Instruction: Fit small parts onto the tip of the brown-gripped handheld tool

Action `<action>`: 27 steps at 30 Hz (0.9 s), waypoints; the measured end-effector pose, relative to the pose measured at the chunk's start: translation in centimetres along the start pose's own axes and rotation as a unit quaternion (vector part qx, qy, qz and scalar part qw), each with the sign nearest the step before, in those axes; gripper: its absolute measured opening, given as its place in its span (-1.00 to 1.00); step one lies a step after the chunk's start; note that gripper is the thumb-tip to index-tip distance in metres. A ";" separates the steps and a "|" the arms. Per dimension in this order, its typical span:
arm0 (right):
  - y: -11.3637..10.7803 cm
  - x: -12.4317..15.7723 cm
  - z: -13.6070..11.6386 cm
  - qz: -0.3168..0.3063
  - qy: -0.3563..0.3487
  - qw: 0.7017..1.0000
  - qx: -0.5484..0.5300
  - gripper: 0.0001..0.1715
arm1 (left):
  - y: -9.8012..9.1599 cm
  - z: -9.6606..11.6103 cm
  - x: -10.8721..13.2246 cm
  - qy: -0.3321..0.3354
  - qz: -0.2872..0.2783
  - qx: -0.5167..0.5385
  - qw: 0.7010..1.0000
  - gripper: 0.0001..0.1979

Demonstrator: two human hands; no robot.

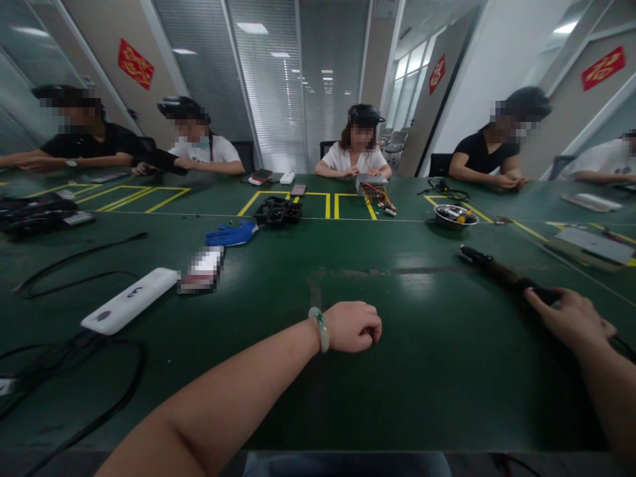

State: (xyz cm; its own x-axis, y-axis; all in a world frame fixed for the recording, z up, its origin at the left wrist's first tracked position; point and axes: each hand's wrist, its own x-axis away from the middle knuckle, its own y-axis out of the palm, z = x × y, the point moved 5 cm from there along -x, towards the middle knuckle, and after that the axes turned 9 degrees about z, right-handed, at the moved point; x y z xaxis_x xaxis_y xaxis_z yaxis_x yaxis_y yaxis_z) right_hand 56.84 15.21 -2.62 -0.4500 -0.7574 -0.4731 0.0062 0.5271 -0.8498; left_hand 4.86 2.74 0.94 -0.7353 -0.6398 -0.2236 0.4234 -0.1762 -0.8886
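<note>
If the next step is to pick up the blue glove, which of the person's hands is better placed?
Probably the left hand: it is nearer to the blue glove and no held object shows in it. The right hand is farther away and grips a dark handheld power tool.

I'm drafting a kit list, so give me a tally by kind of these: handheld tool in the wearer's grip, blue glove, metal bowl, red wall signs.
Black handheld tool, in the right hand: 1
Blue glove: 1
Metal bowl: 1
Red wall signs: 3
Total: 6
</note>
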 end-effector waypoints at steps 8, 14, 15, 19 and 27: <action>1.1 5.5 -18.8 -0.089 -0.153 0.981 -0.084 -0.40 | 0.0 0.1 -0.1 -0.004 -0.009 -0.010 1.000 -0.88; -0.1 13.0 -31.3 -0.124 -0.311 0.924 -0.187 -0.51 | -2.3 0.1 0.4 -0.038 0.155 -0.036 0.987 -0.66; -0.7 14.4 -32.8 -0.133 -0.335 0.910 -0.205 -0.52 | -2.9 -0.2 0.5 -0.061 0.199 -0.046 0.977 -0.60; -3.3 20.3 -36.9 -0.164 -0.406 0.861 -0.260 -0.56 | -3.8 -1.6 1.1 -0.145 0.295 -0.105 0.939 -0.40; -6.0 25.2 -38.1 -0.250 -0.384 0.832 -0.313 -0.35 | -2.6 -1.7 1.4 -0.156 0.243 -0.136 0.947 -0.26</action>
State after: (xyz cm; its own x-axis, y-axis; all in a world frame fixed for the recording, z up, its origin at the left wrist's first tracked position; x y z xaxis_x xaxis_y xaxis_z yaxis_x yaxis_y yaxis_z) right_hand 11.46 7.68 -0.60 0.4479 -0.8384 -0.3105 -0.5854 -0.0125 -0.8107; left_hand 1.85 3.53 2.25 -0.2773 -0.7934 -0.5418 0.4883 0.3693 -0.7907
